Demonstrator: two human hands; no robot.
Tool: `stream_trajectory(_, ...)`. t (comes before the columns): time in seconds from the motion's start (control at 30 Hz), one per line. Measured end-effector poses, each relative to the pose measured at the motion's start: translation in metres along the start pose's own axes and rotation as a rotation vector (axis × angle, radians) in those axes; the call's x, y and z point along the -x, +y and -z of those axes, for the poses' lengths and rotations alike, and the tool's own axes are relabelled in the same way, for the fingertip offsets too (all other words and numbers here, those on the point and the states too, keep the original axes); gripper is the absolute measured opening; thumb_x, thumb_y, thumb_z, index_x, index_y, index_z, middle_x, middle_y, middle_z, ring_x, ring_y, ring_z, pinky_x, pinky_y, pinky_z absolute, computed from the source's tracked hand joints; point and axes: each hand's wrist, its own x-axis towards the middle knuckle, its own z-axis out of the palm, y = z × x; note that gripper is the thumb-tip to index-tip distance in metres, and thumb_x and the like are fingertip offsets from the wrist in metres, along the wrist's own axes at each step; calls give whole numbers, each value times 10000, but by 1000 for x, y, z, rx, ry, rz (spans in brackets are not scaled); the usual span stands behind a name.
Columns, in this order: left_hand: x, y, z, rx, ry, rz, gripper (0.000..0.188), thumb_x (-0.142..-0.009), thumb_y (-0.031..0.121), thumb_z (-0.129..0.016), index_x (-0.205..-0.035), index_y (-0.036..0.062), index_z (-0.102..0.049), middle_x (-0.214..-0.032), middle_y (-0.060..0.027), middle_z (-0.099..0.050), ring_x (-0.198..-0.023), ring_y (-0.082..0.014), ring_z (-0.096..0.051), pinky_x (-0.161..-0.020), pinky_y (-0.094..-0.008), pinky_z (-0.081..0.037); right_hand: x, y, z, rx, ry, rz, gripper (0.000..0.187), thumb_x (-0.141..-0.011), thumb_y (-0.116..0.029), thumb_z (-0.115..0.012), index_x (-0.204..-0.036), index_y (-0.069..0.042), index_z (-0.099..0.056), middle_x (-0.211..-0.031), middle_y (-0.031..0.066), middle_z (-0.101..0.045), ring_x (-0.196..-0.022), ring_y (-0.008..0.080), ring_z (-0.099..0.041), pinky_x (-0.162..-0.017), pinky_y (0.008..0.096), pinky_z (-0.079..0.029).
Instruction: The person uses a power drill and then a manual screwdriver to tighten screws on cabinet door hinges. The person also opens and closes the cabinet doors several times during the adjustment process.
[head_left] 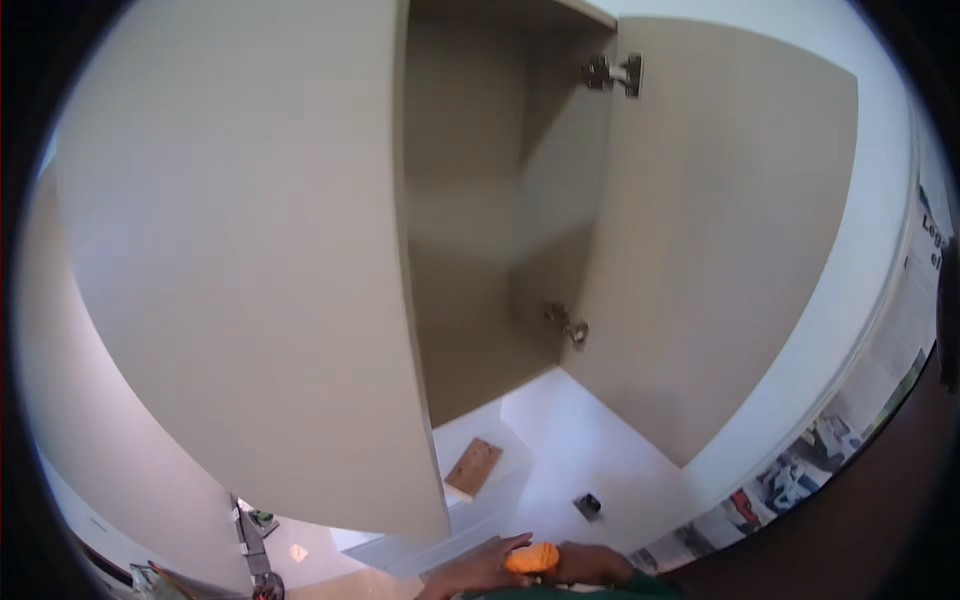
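Note:
At the lower edge, my right hand [592,565] is closed around a bunched orange cloth [532,558], which bulges out on its left side. My left hand [478,569] is close beside the cloth, its fingers apart and reaching toward it; whether they touch it is hard to make out. Above both hands is a beige wall cabinet with a bare shelf space [470,210]. Its right door [730,230] stands swung wide on two metal hinges, while the left door [250,260] covers much of the view.
Below the cabinet, a brown wooden piece [474,467] lies on a white ledge. A dark socket or switch [588,506] is on the white surface nearby. Newspaper sheets [800,460] run along the right edge. Tools or small items [255,540] are on the floor at lower left.

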Motion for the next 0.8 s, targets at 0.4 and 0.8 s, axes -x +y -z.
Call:
stream_trajectory(0.4,27,-13,6,272,-17,280,661,-799,436,-868,-1293,51,-656,-1216,-134,-711,-1108,-261,-677,-991,-362,-517,98,-147,52,-128,915,-77,518,-893,-219,-763,-1344,-29,-593,-1270,177,-673,-1180,335,-646,-1049,469,-489)
stream_trajectory(0.8,72,-49,-3,32,192,366,582,-788,521,-819,-1175,99,-715,-1028,-161,-758,-975,-356,-729,-887,-422,-555,112,-142,113,329,2125,119,721,-902,-43,-654,-1557,-3,-354,-1490,163,-439,-1326,306,-484,-1073,449,-399)
